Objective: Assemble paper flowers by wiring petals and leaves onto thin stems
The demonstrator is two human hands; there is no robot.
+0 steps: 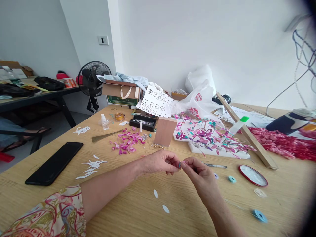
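My left hand (161,162) and my right hand (199,171) meet above the wooden table, fingertips pinched together. Between them is a tiny teal-and-pink piece (180,165), mostly hidden by the fingers; its exact kind does not show. Two white leaf-shaped cutouts, one nearer (165,209) and one farther (155,193), lie on the table below the hands. Beyond my left hand are loose pink petals (128,141) and an upright wooden block (165,131). A slim metal tool (216,165), perhaps tweezers, lies beyond my right hand.
A black phone (54,163) and white paper strips (92,167) lie left. Flower sprigs (209,131) rest on white sheets behind, beside a slanting wooden bar (249,135). Thread spools, one teal (232,179) and one blue (259,215), and a red-rimmed round dish (253,175) are right.
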